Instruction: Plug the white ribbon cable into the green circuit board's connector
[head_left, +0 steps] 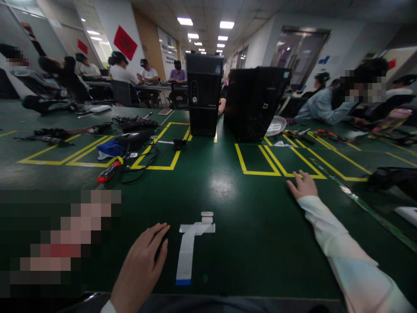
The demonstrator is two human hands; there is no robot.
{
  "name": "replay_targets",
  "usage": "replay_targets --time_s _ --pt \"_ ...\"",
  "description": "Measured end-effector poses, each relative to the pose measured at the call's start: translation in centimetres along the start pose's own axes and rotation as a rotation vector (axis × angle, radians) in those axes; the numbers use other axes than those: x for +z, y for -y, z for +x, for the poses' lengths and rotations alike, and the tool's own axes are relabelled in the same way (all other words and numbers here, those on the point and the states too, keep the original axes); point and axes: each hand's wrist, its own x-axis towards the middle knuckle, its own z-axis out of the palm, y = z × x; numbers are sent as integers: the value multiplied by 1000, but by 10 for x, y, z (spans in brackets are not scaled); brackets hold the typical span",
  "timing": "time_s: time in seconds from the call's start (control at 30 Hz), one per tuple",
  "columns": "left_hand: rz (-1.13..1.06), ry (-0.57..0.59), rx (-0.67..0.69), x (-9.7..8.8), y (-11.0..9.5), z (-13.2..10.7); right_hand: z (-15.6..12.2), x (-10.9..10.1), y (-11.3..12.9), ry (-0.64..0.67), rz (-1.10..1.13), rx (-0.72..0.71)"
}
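Note:
A white flat ribbon cable (186, 254) lies folded on the green table, with a blue strip at its near end and a small connector at its far end. Just left of the cable, my left hand (141, 263) rests with its fingers stretched forward and nothing in it. My right hand (305, 186) is farther out on the right, palm down near a yellow tape outline (321, 176). Its fingers are apart, and it holds nothing.
A red and black screwdriver (109, 172) and a blue item (112, 148) lie at left among black cables. Two black computer towers (203, 95) stand at the back. Another person's blurred-out arm (74, 234) reaches in from the left. Several people sit at tables beyond.

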Motion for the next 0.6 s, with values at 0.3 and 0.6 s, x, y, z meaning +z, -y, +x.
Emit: replay_targets --time_s 0.3,0.6 --pt "-1 -22 12 2 1 0 -25 -23 -130 87 -146 378" --pt "4 -34 17 2 3 0 -18 -12 -155 200 -177 348"
